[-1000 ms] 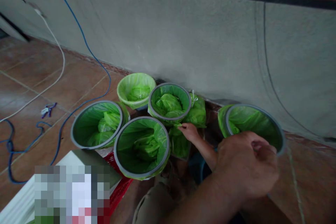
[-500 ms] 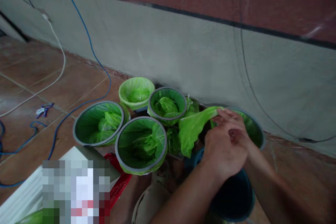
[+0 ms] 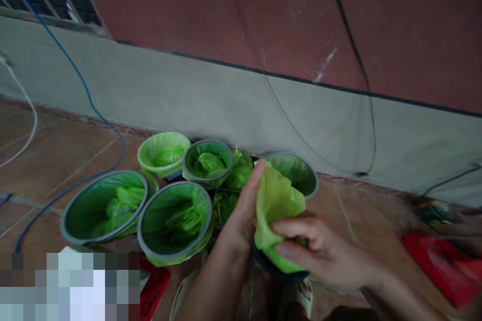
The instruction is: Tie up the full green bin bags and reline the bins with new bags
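A thin light-green plastic bag (image 3: 280, 195) stands with its mouth spread between my hands. My left hand (image 3: 244, 205) grips its left edge, thumb up; the other fingers are mostly hidden. With thumb and fingers, my right hand (image 3: 312, 243) pinches the bag's near right side. Below the bag is a dark bin (image 3: 269, 267), largely covered by the bag and my hands. Behind stands a grey-rimmed bin (image 3: 314, 173) lined with green plastic.
Several bag-lined bins, among them a grey-rimmed one (image 3: 141, 225) and a light-green one (image 3: 141, 153), cluster at left. A red basket (image 3: 154, 288) sits at lower left and a red object (image 3: 440, 266) at right. A blue cable (image 3: 88, 93) crosses the floor.
The view has swung right. The bag, a loose hanging sheet before, now has its mouth open. My hands have moved apart, the right one now on the bag's near side.
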A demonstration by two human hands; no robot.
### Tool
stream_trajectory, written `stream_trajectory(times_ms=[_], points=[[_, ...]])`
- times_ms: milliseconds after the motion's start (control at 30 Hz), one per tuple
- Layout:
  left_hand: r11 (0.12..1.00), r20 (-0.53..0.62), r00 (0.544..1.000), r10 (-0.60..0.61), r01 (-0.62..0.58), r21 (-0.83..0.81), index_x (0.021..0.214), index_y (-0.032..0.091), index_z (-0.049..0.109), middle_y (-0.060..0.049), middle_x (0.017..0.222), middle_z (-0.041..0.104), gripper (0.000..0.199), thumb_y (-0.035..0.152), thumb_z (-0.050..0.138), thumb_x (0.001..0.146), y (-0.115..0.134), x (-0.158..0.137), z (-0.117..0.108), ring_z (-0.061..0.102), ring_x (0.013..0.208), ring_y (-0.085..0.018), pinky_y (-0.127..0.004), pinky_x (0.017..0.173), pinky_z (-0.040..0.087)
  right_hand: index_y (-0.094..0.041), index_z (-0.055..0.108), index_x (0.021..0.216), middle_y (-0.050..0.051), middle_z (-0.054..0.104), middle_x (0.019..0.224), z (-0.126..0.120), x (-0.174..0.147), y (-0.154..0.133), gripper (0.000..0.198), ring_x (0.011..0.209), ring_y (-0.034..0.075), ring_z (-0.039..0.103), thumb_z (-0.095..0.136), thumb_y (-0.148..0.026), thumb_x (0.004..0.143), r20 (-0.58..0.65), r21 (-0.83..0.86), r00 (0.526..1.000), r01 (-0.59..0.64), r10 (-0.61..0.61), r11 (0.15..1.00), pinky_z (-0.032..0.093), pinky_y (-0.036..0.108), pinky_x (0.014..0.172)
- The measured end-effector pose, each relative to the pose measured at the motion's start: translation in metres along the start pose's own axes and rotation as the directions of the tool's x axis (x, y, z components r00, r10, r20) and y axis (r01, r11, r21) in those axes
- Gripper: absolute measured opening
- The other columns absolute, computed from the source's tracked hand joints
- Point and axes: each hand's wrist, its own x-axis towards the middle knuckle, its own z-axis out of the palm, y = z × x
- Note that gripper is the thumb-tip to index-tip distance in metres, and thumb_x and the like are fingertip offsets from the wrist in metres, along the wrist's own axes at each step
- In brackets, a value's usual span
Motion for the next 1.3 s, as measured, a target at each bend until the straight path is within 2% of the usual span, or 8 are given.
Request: stream_trajectory(times_ms=[200,333,433,533,700,833,1133,1300], points=[[0.976,-0.020,0.997,0.072,-0.067,0.208,0.079,0.013,0.068,0.000,0.066,0.066,0.026,0.028,0.077,0.059,0.002,-0.001,-0.002,0.055,0.053,-0.010,-0.023,0.056,0.043,-0.022,0.065,0.114,-0.005,0.058,0.069,0.014,-0.032,0.026,0.034,0.054,0.006,0.046,0.067,-0.033,0.083,0.287,-0.072,0.950,-0.109,0.125,0.991,0.032,0.015,0.048],[0.819,0.030,0.986,0.166,-0.155,0.553,0.070,0.015,0.066,0.002,0.060,0.062,0.010,0.024,0.063,0.068,-0.002,0.003,-0.011,0.050,0.051,-0.009,-0.022,0.055,0.039,-0.022,0.062,0.123,0.002,0.067,0.081,-0.023,-0.052,0.049,0.041,0.060,0.009,0.057,0.056,-0.046,0.090,-0.083,0.114,0.983,-0.156,0.166,0.981,0.045,0.020,0.054],[0.578,0.189,0.972,0.141,-0.236,0.781,0.067,0.016,0.065,0.003,0.058,0.058,0.015,0.022,0.054,0.075,-0.004,0.004,-0.017,0.048,0.053,-0.010,-0.021,0.055,0.036,-0.022,0.065,0.117,0.006,0.069,0.091,-0.044,-0.055,0.073,0.038,0.068,0.014,0.061,0.051,-0.046,0.092,-0.689,0.046,0.717,-0.103,0.107,0.994,0.053,0.029,0.062],[0.292,0.338,0.940,0.048,-0.337,0.895,0.068,0.017,0.065,0.002,0.061,0.058,0.021,0.017,0.048,0.080,-0.009,0.003,-0.016,0.050,0.059,-0.012,-0.022,0.059,0.037,-0.023,0.059,0.127,0.011,0.060,0.126,-0.047,-0.050,0.092,0.040,0.107,0.022,0.061,0.055,-0.032,0.089,-0.854,-0.245,0.502,-0.157,-0.136,0.957,0.053,0.041,0.087],[-0.076,0.495,0.866,-0.071,-0.500,0.863,0.069,0.019,0.065,-0.001,0.075,0.063,0.030,0.003,0.042,0.078,-0.025,0.001,-0.004,0.058,0.075,-0.015,-0.024,0.074,0.043,-0.026,0.063,0.123,0.007,0.049,0.144,-0.031,-0.044,0.099,0.040,0.135,0.025,0.041,0.052,-0.015,0.086,-0.589,-0.624,0.715,-0.105,-0.378,0.774,0.036,0.051,0.110],[-0.196,0.520,0.853,-0.039,-0.517,0.833,0.089,0.020,0.070,-0.004,0.093,0.069,0.034,0.006,0.040,0.082,-0.030,0.006,-0.003,0.063,0.090,-0.018,-0.027,0.085,0.046,-0.022,0.071,0.100,0.007,0.070,0.104,-0.025,-0.045,0.106,0.023,0.104,0.022,0.061,0.050,-0.019,0.091,-0.595,-0.653,0.718,-0.171,-0.361,0.738,0.047,0.042,0.094],[-0.341,0.355,0.857,0.374,-0.229,0.912,0.105,0.019,0.072,-0.006,0.112,0.071,0.042,0.007,0.048,0.073,-0.012,0.030,-0.032,0.066,0.102,-0.022,-0.033,0.097,0.048,-0.019,0.070,0.096,0.006,0.071,0.089,-0.054,-0.076,0.122,0.023,0.082,0.019,0.066,0.048,-0.018,0.088,-0.900,-0.428,0.140,-0.464,-0.412,0.776,0.051,0.030,0.075],[-0.279,0.228,0.754,0.616,-0.062,0.958,0.108,0.018,0.073,-0.008,0.106,0.073,0.047,0.009,0.051,0.068,0.010,0.035,-0.046,0.068,0.093,-0.025,-0.035,0.089,0.052,-0.018,0.071,0.091,0.007,0.070,0.083,-0.076,-0.103,0.136,0.024,0.078,0.021,0.064,0.047,-0.020,0.085,-0.908,-0.333,-0.009,-0.590,-0.418,0.735,0.050,0.032,0.072]])
